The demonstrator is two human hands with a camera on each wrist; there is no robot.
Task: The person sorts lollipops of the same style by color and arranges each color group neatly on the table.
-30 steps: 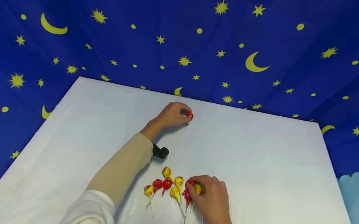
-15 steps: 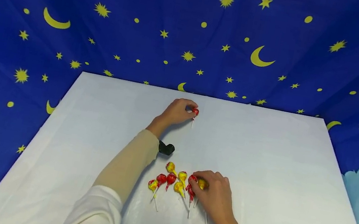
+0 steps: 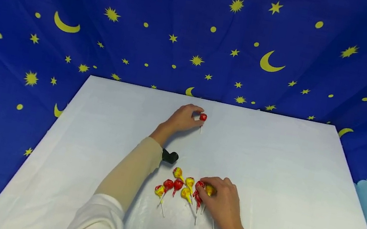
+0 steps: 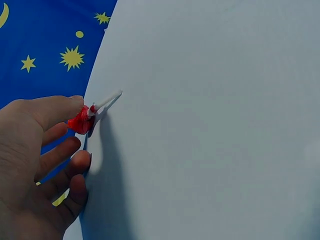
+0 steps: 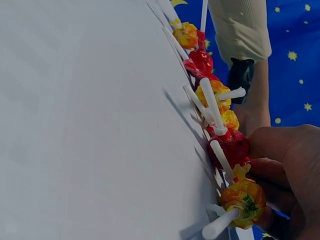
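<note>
Near the far edge of the white table (image 3: 281,168), my left hand (image 3: 182,118) holds a red-wrapped lollipop (image 3: 203,117) between thumb and forefinger. In the left wrist view, the thumb lies against the wrapped head of this lollipop (image 4: 81,121), and its white stick points over the table. My right hand (image 3: 223,199) is at the near group of lollipops, with thumb and forefinger on a red lollipop (image 3: 199,185). A yellow lollipop (image 3: 209,190) lies under that hand, partly hidden. In the right wrist view, the thumb touches the red lollipop (image 5: 230,147) beside a yellow-orange lollipop (image 5: 244,200).
Left of the right hand lie several more lollipops, including a yellow one (image 3: 177,172), a red one (image 3: 168,184) and a red-and-yellow one (image 3: 160,190). Dark wrist-camera mounts (image 3: 170,157) sit at both wrists. A blue star-patterned cloth (image 3: 171,18) hangs behind the table.
The head view has shifted slightly. Both hands keep nearly the same places on the table, and the far red lollipop shows a little more between the left finger and thumb.
</note>
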